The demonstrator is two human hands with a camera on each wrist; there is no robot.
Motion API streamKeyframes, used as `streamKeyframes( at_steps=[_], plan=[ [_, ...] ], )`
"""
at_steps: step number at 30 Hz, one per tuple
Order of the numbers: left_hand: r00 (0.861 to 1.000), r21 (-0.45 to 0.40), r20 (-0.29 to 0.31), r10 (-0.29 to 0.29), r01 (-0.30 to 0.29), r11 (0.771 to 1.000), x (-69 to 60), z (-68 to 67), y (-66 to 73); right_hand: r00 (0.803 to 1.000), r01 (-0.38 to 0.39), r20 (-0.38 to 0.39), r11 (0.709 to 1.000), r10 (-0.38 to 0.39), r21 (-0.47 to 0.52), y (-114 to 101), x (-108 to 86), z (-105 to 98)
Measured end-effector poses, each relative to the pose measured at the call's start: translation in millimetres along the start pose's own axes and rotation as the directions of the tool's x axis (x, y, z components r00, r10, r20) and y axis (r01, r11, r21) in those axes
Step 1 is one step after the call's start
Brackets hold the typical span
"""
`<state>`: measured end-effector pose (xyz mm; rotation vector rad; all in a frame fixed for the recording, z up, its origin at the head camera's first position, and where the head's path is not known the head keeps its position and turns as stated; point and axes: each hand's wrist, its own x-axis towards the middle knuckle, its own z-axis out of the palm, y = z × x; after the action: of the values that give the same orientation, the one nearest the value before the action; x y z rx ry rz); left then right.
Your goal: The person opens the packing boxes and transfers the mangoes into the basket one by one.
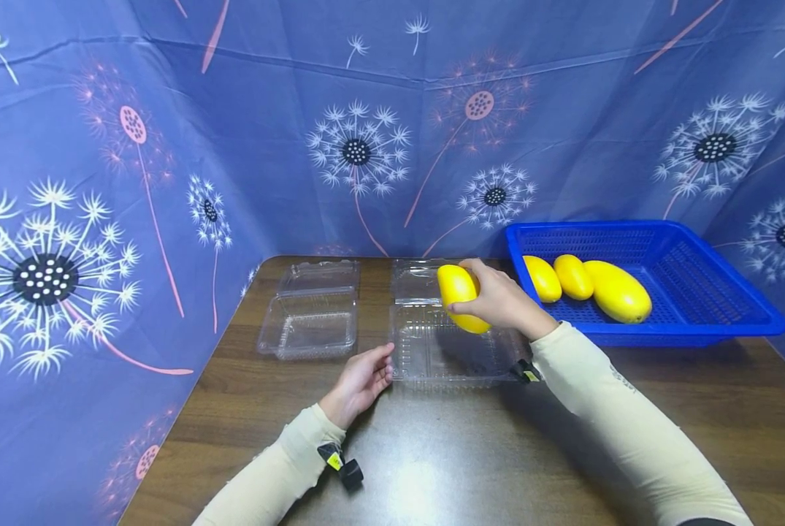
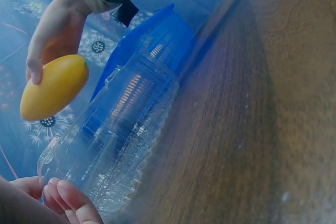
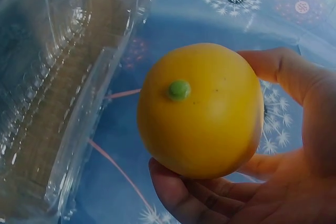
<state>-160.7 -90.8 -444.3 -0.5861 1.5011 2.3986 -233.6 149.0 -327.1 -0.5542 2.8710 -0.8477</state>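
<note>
My right hand (image 1: 497, 296) grips a yellow mango (image 1: 459, 298), its surface smooth, above the larger clear plastic clamshell container (image 1: 425, 365). In the right wrist view a small green stem nub marks the end of the mango (image 3: 202, 124), with thumb and fingers curled round its sides. The container lies with its lid (image 1: 412, 281) folded back, away from me. At its left edge my left hand (image 1: 362, 380) holds the rim between thumb and bent fingers, as the left wrist view shows with the fingers (image 2: 73, 200) against the clear wall. A gap separates the held mango from the container.
To the left lies a smaller clear clamshell container (image 1: 309, 321), also with its lid back. A blue plastic basket (image 1: 707, 285) at the right holds several yellow mangoes (image 1: 621, 291). Patterned blue cloth (image 1: 267, 146) hangs behind the wooden table (image 1: 484, 453).
</note>
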Motion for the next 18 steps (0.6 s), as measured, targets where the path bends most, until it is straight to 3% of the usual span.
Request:
streamKeyframes(
  at_steps=[18],
  plan=[
    [1.000,0.001,0.000,-0.009,0.009,1.000,1.8,-0.9,-1.0,0.999,-0.038,-0.014,0.999,0.039,0.029,18,-11.1,-22]
  ],
)
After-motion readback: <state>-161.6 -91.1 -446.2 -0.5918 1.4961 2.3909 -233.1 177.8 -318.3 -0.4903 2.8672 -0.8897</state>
